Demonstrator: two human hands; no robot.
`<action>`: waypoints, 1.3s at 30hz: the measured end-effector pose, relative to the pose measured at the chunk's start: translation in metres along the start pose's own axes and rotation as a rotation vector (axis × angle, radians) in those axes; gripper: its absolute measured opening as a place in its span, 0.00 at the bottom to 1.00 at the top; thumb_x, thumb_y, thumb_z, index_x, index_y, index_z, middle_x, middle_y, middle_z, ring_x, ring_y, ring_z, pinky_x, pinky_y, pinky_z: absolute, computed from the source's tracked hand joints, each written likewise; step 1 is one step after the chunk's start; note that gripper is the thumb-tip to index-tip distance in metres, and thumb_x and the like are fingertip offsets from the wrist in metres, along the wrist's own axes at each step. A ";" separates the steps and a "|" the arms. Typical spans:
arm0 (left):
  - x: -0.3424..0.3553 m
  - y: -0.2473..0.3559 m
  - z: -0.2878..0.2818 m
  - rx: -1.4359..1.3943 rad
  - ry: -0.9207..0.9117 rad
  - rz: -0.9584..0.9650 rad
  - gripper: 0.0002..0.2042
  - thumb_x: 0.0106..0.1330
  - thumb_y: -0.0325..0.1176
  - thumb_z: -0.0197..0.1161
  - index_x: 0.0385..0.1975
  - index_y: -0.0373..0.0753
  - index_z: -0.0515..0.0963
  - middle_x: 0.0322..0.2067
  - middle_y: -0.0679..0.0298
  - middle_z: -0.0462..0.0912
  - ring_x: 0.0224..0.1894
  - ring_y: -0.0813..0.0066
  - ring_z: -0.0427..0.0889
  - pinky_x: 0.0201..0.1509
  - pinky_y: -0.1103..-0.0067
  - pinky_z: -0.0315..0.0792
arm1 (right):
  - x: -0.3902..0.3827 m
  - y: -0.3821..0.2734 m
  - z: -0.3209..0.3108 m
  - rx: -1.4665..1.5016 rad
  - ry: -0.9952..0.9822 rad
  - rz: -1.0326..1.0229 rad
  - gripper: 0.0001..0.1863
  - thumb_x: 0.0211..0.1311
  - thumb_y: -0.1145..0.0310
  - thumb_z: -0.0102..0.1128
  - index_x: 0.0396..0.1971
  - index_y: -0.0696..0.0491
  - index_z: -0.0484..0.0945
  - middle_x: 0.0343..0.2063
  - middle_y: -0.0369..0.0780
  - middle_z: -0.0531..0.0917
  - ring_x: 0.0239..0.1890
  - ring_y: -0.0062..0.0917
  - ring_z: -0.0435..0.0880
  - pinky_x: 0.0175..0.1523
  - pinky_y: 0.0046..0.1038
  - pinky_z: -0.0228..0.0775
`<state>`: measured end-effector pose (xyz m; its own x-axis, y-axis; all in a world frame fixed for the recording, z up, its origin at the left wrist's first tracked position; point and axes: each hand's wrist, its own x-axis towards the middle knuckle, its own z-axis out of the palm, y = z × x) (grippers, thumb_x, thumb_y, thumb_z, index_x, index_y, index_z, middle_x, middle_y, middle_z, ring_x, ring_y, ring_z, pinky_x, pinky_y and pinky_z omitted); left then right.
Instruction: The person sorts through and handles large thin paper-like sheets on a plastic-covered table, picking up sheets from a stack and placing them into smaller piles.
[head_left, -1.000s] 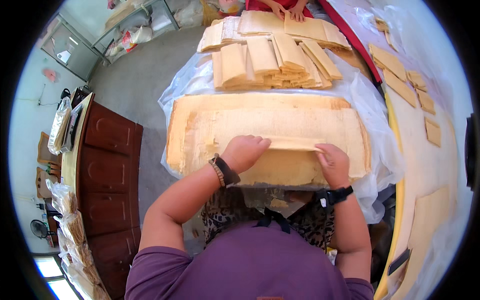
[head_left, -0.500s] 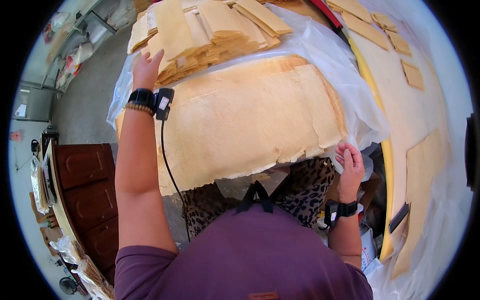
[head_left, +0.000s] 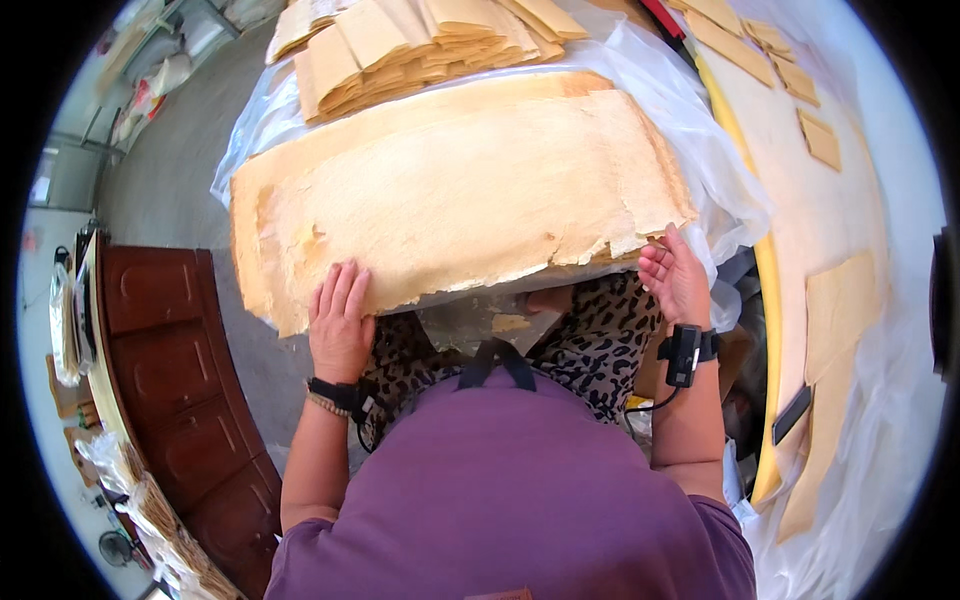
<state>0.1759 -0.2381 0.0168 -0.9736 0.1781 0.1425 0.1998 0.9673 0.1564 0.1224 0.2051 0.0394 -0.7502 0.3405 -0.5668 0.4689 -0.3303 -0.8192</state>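
A wide, thin tan sheet with ragged, torn edges lies across the surface in front of me, over other sheets like it. My left hand rests on its near left edge, fingers stretched out on top and close together. At the near right corner, my right hand has its fingers curled and the fingertips against the sheet's edge, which it appears to pinch. Both wrists carry black strapped devices. Beyond the sheet stands a pile of folded tan sheets.
Clear plastic film spreads under and beside the sheets. To the right, a pale board with a yellow edge bears folded pieces, a long tan sheet and a dark phone-like object. A dark red cabinet stands at the left.
My left hand has come back from the folded pile to the sheet's near left edge. My right hand has shifted slightly up and left, onto the corner.
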 end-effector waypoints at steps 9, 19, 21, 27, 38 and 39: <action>-0.003 -0.037 0.002 -0.003 0.211 0.078 0.16 0.57 0.25 0.60 0.47 0.46 0.80 0.50 0.65 0.82 0.57 0.65 0.77 0.61 0.68 0.67 | 0.030 0.008 -0.025 -0.367 0.140 -0.416 0.15 0.67 0.56 0.57 0.32 0.54 0.78 0.27 0.36 0.80 0.28 0.18 0.78 0.34 0.20 0.71; -0.035 -0.081 -0.012 0.154 0.516 -0.370 0.22 0.48 0.27 0.69 0.47 0.48 0.81 0.55 0.63 0.77 0.59 0.56 0.71 0.61 0.66 0.67 | 0.036 0.010 0.007 0.059 0.016 -0.116 0.16 0.62 0.60 0.67 0.44 0.52 0.76 0.30 0.35 0.83 0.29 0.21 0.81 0.33 0.21 0.79; -0.029 -0.085 -0.019 -0.021 0.598 -0.438 0.20 0.49 0.24 0.68 0.45 0.47 0.82 0.51 0.62 0.79 0.55 0.55 0.74 0.58 0.67 0.71 | 0.047 0.011 -0.001 0.169 -0.015 -0.066 0.16 0.63 0.61 0.67 0.44 0.52 0.76 0.31 0.35 0.83 0.30 0.22 0.82 0.34 0.20 0.79; -0.002 -0.089 -0.033 -0.160 0.695 -0.316 0.17 0.51 0.23 0.67 0.41 0.48 0.83 0.41 0.63 0.82 0.44 0.62 0.81 0.45 0.72 0.77 | 0.069 0.002 0.001 0.243 0.122 -0.261 0.16 0.63 0.60 0.65 0.43 0.56 0.76 0.32 0.41 0.84 0.29 0.26 0.83 0.33 0.26 0.80; -0.048 -0.093 0.021 -1.194 0.214 -0.944 0.16 0.64 0.28 0.64 0.52 0.37 0.75 0.36 0.66 0.83 0.34 0.77 0.83 0.35 0.81 0.76 | 0.082 0.030 -0.077 -0.371 0.492 -0.428 0.18 0.65 0.56 0.63 0.34 0.58 0.75 0.31 0.43 0.82 0.26 0.23 0.80 0.30 0.25 0.75; -0.048 -0.089 0.017 -1.193 0.217 -0.947 0.16 0.64 0.28 0.64 0.52 0.37 0.75 0.36 0.66 0.83 0.34 0.77 0.83 0.35 0.81 0.76 | 0.056 0.024 -0.046 -0.562 0.558 -0.716 0.15 0.66 0.59 0.62 0.35 0.58 0.76 0.32 0.41 0.82 0.30 0.22 0.80 0.35 0.24 0.75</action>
<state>0.2026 -0.3299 -0.0201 -0.7772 -0.5301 -0.3391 -0.3915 -0.0145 0.9201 0.1130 0.2573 -0.0162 -0.6837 0.6961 0.2193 0.2581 0.5117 -0.8195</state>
